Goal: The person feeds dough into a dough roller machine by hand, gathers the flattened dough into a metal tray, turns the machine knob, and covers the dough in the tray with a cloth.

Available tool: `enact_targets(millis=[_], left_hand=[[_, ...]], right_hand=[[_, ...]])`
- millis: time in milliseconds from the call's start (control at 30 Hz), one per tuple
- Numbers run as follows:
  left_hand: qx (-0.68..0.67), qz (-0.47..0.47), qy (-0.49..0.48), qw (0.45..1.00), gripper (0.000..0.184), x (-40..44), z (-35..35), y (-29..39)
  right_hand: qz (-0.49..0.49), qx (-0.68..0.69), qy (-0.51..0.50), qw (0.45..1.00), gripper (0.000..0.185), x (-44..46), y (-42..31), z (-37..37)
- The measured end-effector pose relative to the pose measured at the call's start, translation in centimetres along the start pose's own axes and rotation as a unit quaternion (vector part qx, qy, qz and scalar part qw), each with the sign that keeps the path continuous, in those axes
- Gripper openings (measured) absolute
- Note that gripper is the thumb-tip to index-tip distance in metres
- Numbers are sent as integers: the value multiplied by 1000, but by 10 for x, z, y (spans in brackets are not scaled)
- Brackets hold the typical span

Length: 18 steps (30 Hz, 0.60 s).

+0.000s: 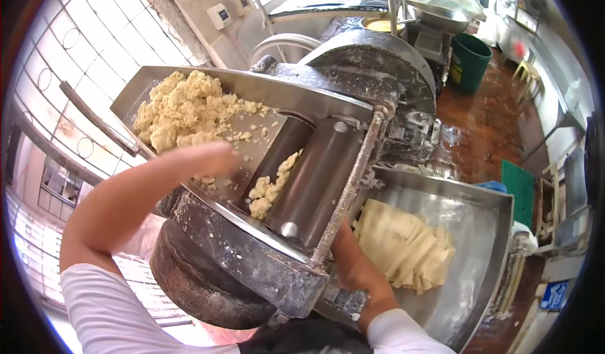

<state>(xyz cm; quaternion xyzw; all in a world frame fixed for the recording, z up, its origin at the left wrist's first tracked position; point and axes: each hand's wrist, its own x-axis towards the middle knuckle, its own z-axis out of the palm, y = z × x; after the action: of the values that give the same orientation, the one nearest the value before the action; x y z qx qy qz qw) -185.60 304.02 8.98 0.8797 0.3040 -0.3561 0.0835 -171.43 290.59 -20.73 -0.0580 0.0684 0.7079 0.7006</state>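
Crumbly dough [183,111] is heaped in the upper metal tray [261,86] of a roller machine. My left hand [220,160], smeared by motion, is over the near side of this tray, beside the heap; its fingers cannot be made out. Some dough lumps [268,193] lie between the two dark rollers [318,177]. My right arm reaches down past the machine's front bar [353,190], and my right hand [345,243] is mostly hidden behind it, near the folded sheet of pressed dough [406,247] in the lower metal tray [479,253].
The machine's dark body [252,253] and a large round cover [372,54] flank the rollers. Behind stand a green bin [469,64] and a metal bowl [438,17]. A green crate [517,193] is on the right. A barred window [82,51] is at the left.
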Motion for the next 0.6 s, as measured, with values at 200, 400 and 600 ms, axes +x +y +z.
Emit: enact_targets(millis=[200, 400, 600], left_hand=[[-555, -134, -27, 821, 19, -9, -1, 102], [-599, -15, 297, 743, 15, -51, -22, 80], [-376, -74, 484, 786, 22, -59, 14, 6]], right_hand=[[1, -4, 8, 1000, 40, -2, 2, -15], [-4, 9, 19, 1000, 40, 1, 7, -42], [4, 13, -11, 1000, 40, 2, 6, -50]])
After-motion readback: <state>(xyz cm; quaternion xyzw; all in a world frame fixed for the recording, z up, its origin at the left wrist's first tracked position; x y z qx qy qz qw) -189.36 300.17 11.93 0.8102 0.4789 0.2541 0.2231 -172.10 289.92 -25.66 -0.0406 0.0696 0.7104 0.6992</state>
